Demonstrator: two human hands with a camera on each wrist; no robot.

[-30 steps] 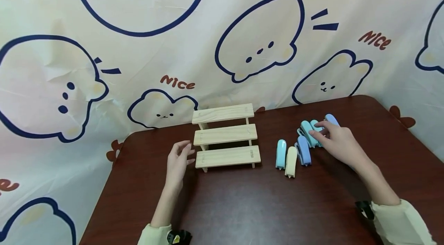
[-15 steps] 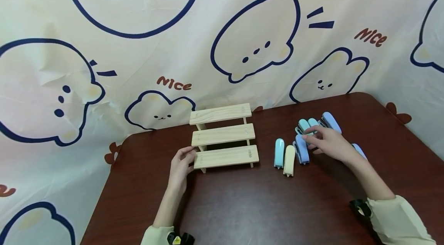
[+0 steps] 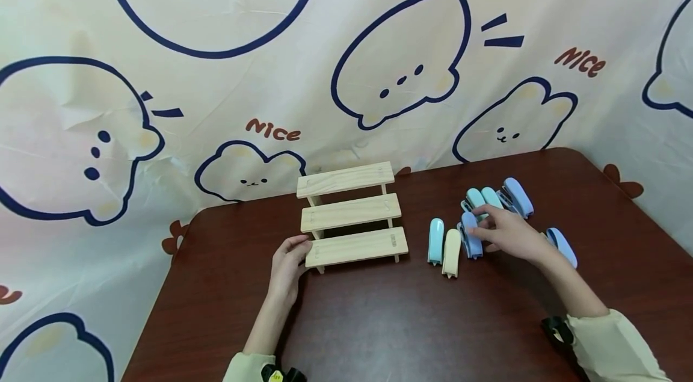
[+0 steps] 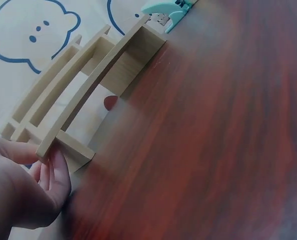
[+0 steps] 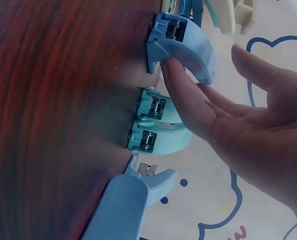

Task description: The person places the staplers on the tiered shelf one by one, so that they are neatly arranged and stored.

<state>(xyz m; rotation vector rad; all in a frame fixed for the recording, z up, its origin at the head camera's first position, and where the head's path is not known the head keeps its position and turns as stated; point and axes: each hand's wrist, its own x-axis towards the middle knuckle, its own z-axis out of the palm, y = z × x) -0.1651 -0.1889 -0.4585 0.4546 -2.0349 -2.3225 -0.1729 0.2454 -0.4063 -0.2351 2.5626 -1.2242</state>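
A three-step wooden display stand (image 3: 354, 212) stands on the table, and my left hand (image 3: 287, 268) pinches the left end of its lowest board. In the left wrist view, the thumb lies over that board end with the fingers (image 4: 58, 175) beneath it. Over on the right, my right hand (image 3: 509, 230) reaches to a periwinkle stapler (image 3: 473, 237). Its fingers are fairly straight and right at that stapler's (image 5: 186, 47) side in the right wrist view, while the thumb stays apart from it. A light blue stapler (image 3: 435, 240) and a cream stapler (image 3: 452, 254) sit left of it.
Two teal staplers (image 3: 491, 197) stand behind the right hand, with another periwinkle stapler (image 3: 518, 197) beside them. One more blue stapler (image 3: 563, 246) lies right of the right forearm. A patterned cloth (image 3: 400, 57) hangs behind the dark wooden table (image 3: 411, 334).
My left hand has come from beside the stand to grip its lowest board. My right hand has moved left and nearer, from the teal staplers to the periwinkle one.
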